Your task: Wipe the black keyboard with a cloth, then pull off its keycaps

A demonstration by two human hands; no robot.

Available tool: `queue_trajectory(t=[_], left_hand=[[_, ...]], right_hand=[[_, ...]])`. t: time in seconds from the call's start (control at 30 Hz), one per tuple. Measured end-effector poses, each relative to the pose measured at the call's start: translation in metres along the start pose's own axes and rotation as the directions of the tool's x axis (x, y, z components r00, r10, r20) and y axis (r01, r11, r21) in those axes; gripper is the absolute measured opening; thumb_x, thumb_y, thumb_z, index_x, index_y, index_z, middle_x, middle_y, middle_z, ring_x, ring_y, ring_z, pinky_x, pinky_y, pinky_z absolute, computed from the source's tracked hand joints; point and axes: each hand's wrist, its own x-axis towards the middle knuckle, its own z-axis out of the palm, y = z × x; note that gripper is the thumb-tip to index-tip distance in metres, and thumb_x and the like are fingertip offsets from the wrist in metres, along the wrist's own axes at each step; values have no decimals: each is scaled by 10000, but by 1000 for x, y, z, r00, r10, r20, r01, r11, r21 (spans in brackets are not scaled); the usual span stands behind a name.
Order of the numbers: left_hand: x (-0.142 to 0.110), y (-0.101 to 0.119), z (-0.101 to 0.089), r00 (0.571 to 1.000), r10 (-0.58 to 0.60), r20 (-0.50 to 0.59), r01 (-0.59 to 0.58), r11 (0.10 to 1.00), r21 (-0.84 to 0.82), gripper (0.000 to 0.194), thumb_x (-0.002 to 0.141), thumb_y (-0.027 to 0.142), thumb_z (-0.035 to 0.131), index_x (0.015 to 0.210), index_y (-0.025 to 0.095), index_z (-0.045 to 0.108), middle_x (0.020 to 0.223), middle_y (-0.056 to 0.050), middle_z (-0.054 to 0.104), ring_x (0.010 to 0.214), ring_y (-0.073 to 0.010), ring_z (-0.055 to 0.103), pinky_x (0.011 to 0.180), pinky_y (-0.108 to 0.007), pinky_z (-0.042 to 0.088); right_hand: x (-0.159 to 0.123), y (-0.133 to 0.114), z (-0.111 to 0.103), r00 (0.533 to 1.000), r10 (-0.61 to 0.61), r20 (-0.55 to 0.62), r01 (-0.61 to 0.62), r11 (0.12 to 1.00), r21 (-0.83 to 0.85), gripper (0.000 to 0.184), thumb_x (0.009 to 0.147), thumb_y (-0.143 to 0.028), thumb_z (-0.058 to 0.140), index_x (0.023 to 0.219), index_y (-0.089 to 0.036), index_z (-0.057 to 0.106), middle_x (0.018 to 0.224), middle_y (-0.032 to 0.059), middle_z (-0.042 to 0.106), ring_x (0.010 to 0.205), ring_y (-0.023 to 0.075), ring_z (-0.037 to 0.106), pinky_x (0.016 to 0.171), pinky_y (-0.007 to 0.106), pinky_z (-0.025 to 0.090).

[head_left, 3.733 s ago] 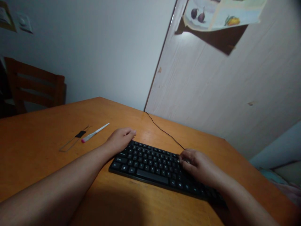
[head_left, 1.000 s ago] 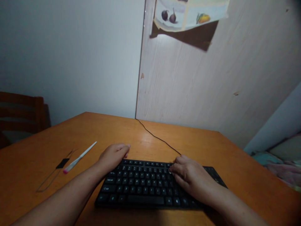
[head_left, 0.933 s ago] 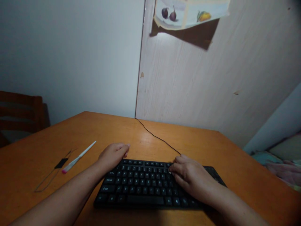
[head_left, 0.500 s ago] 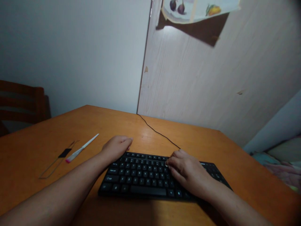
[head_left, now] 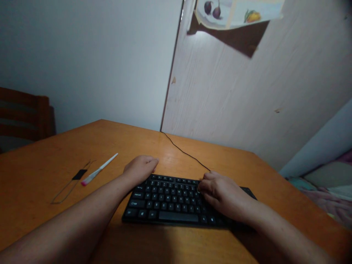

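A black keyboard lies on the orange wooden table, and its thin black cable runs back to the wall. My left hand rests over the keyboard's far left corner, with the fingers together and bent down over the edge. My right hand sits on the right half of the keys. Its fingers are curled and the fingertips are pinched together at a key in the upper rows. What they pinch is hidden.
Left of the keyboard lie a white stick with a pink tip and a thin wire loop with a black tab. A wooden chair stands at the far left. A fruit poster hangs on the pale panel wall. Bedding lies at the right.
The view has shifted and turned a little. Both hands stay on the keyboard; my right hand's fingertips have shifted slightly along the upper key rows.
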Motion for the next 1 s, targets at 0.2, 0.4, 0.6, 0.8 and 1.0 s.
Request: queue_trajectory(t=[0.2,0.4,0.6,0.8,1.0], left_hand=[[1,0,0,999,36,23,-39,991,128,504,863,576,407,563,207,572,595,-17,592,606,-195,513,553,-283,248],[0,4,0,1000,14,2,-14,980,200,500,860,573,389,568,213,576,601,-21,593,616,-204,526,553,-283,250],[0,4,1,1000,0,0,0,973,230,514,859,590,373,585,214,591,618,-21,602,625,-202,529,550,-281,255],[2,0,2,1000,29,0,-28,981,191,513,855,590,386,572,209,583,597,-23,591,598,-196,511,547,-284,253],[1,0,2,1000,6,-9,-4,987,162,509,843,593,409,555,211,583,567,-19,581,576,-193,502,540,-285,250]], right_hand=[[12,-10,-11,993,107,50,-103,992,-78,136,848,-149,545,758,-169,644,778,59,596,746,175,517,647,285,351],[2,-11,-1,989,147,8,-147,988,38,147,841,-114,546,743,-177,636,791,43,572,761,166,515,651,267,357],[1,-9,1,988,152,-11,-151,987,49,135,844,-122,549,778,-183,649,800,47,569,793,179,512,674,279,368],[1,-6,4,991,135,-21,-134,989,62,151,871,-134,528,782,-180,641,810,49,567,800,180,509,681,289,369],[2,2,11,993,95,-66,-88,990,108,146,908,-173,510,856,-185,647,847,55,582,822,185,522,701,306,385]])
